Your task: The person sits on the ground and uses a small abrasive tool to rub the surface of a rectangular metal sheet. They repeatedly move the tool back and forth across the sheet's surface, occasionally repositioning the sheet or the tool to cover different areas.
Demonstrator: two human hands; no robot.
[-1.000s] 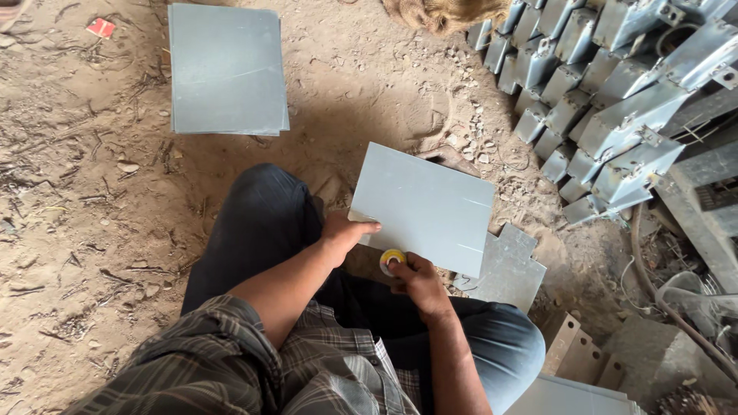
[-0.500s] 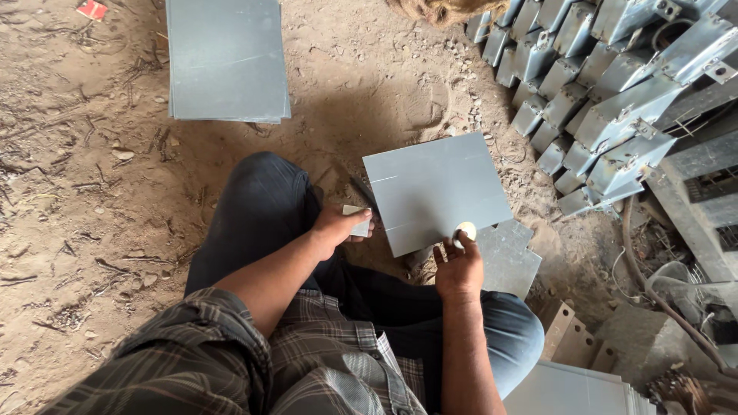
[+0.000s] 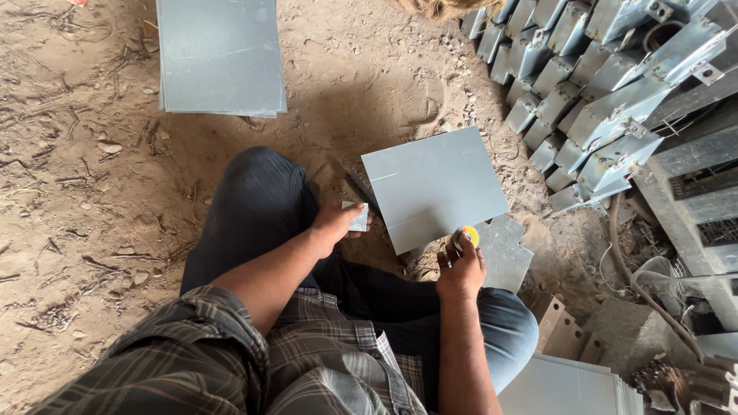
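A grey square metal sheet (image 3: 434, 184) lies flat on the dirt in front of my knees. My left hand (image 3: 335, 223) holds a small grey rectangular piece (image 3: 358, 217) just left of the sheet. My right hand (image 3: 460, 265) is at the sheet's near right corner, fingers closed on a small round yellow object (image 3: 468, 236). A dark thin tool (image 3: 361, 190) lies along the sheet's left edge.
A stack of grey sheets (image 3: 219, 54) lies on the ground at the far left. Rows of folded grey metal boxes (image 3: 584, 84) are piled at the right. Another cut sheet (image 3: 503, 257) sits under my right hand, and brown brackets (image 3: 561, 330) and more sheets (image 3: 569, 388) lie near my right leg.
The grey sheet went from tilted in my hands to flat on the ground farther right. My left hand let go of it and now holds a small grey piece.
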